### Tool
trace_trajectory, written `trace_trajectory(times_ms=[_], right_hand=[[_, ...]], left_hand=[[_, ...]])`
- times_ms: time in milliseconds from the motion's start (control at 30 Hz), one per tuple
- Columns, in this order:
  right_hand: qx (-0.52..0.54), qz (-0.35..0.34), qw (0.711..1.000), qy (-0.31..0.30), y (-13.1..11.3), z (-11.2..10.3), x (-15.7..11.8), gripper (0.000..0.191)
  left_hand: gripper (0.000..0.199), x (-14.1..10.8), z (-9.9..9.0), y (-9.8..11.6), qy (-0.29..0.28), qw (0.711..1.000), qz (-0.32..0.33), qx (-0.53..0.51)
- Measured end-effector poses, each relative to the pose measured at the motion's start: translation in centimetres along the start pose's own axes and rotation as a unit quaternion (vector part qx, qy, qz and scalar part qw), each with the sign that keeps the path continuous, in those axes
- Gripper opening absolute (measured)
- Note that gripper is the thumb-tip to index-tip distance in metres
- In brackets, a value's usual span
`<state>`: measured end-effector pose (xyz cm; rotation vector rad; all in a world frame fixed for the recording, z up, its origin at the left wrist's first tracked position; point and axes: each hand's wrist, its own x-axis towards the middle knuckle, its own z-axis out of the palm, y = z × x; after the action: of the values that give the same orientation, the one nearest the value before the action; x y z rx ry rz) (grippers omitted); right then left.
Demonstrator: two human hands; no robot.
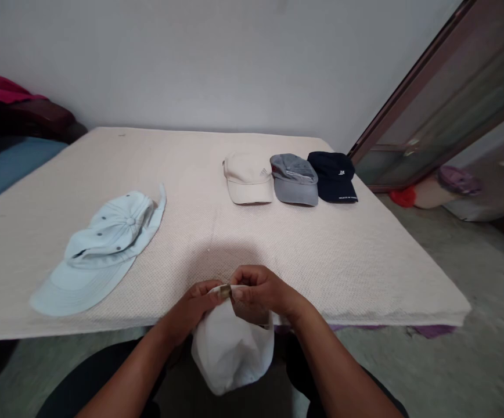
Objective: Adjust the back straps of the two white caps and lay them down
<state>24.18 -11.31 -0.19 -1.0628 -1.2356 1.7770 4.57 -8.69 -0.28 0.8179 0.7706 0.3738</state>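
A white cap (234,351) hangs at the near edge of the bed, its back opening and strap turned up. My left hand (197,303) pinches the strap beside a brass-coloured buckle (225,291). On the buckle's other side, my right hand (258,288) has its fingers closed on the strap of the same cap. A pale blue cap (108,238) lies on the left with its strap undone. Farther back, a cream cap (248,174), a grey cap (295,177) and a navy cap (333,174) sit in a row, brims towards me.
The caps lie on a cream cover (182,162) over a bed-like surface against a grey wall. Blue and red cloths (21,157) are piled at the left. A framed glass panel (435,98) and a bag (459,180) are at the right.
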Motion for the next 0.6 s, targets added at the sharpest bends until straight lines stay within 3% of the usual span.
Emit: trace_trajectory(times_ms=[300,600], right_hand=[[0.042,0.025,0.999,0.015,0.0,-1.0,-0.9,0.022],[0.09,0.004,0.996,0.006,0.2,0.1,-0.1,0.022]], left_hand=[[0.017,-0.2,-0.7,0.3,0.006,0.996,0.034,-0.087],[0.013,0.2,-0.3,0.1,0.037,0.999,-0.005,0.019]])
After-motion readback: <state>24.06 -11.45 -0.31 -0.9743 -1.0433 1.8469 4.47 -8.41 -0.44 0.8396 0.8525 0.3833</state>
